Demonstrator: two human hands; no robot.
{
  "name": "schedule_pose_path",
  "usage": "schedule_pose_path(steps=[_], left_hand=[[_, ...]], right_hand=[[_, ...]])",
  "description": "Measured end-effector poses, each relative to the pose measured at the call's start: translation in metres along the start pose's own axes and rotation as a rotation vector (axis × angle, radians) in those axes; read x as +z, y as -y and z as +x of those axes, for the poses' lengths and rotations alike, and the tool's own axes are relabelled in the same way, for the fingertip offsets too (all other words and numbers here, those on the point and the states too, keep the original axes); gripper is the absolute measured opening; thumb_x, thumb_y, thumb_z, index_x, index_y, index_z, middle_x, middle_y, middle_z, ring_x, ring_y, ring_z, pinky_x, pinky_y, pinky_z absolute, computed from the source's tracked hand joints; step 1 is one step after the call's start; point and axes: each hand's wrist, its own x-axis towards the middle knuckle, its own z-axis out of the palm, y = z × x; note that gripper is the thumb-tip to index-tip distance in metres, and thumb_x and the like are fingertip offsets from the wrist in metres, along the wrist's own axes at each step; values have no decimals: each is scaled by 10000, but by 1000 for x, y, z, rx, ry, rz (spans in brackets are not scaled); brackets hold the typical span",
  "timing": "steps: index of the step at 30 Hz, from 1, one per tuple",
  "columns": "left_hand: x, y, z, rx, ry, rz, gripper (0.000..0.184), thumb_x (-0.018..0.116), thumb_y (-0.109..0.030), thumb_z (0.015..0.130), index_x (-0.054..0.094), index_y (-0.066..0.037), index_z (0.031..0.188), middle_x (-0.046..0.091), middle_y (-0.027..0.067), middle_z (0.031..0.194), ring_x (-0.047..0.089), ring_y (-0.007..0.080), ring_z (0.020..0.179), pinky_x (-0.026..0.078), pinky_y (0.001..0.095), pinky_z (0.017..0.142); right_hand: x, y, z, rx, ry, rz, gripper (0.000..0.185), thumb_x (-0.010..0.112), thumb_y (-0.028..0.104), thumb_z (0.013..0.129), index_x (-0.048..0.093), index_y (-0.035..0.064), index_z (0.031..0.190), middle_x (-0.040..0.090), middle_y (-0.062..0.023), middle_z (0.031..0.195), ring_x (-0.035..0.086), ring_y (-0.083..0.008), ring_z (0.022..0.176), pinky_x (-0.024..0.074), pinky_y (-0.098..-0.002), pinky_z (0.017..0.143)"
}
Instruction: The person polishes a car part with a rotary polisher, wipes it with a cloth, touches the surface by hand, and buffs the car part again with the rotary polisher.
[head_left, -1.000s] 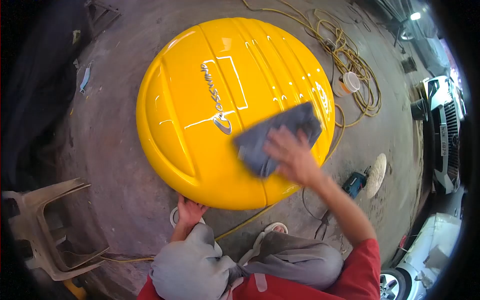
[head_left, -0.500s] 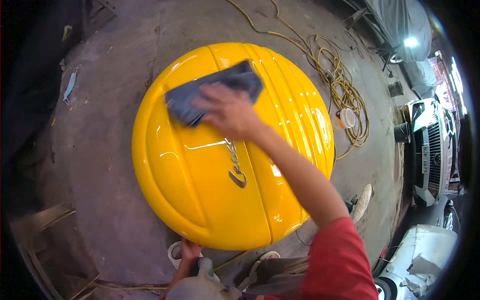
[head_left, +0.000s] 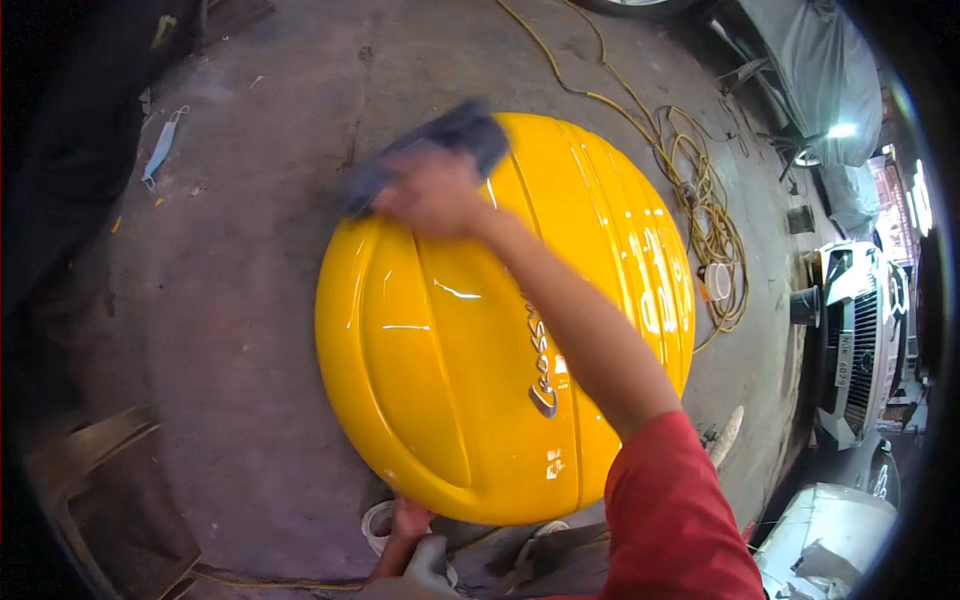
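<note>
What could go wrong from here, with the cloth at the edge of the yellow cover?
The right hand is on the cloth at the far edge of the cover; pressing hard there might tip the cover, whose support is hidden. The cloth could also slip over the edge onto the floor and get dirty.

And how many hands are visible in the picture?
2: the right hand on the dark cloth, at the far edge of the yellow panel; the left hand at its near edge, partly hidden.
</note>
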Motion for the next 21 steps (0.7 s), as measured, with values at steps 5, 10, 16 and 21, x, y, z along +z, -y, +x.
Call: schedule_pose_path(steps=[5, 10, 16, 21], left_hand=[[24, -12, -6, 9, -29, 23, 804, 274, -751, 906, 330, -197, 1486, 447, 46, 1463, 452, 271, 1309, 408, 474, 1012], [46, -19, -11, -63, -151, 89, 897, 210, -808, 865, 345, -160, 1471, 433, 74, 1475, 407, 293, 1343, 309, 516, 1079], [33, -19, -3, -7, 2, 98, 875, 256, -798, 870, 367, -165, 1464, 435, 80, 1471, 426, 296, 1330, 360, 524, 1053], [19, -22, -5, 49, 78, 113, 829, 344, -767, 875, 344, -196, 1476, 425, 66, 1477, 440, 276, 1323, 388, 527, 1045]], right_hand=[[18, 5, -8, -324, -78, 81, 453, 423, 512, 965, 633, 220, 1241, 501, -70, 1410, 446, -306, 1313, 351, -513, 1051], [-8, -110, 56, 618, 8, -124, 444, 350, 528, 977, 491, 391, 1375, 553, -36, 1360, 476, -291, 1308, 406, -633, 952], [36, 138, -77, -480, 192, -135, 241, 606, 323, 795, 744, 212, 958, 671, -64, 1076, 559, -306, 1101, 385, -533, 993], [54, 178, -269, -805, 326, -70, 384, 604, 376, 816, 728, 121, 1075, 525, -77, 1389, 369, -275, 1368, 301, -424, 1064]])
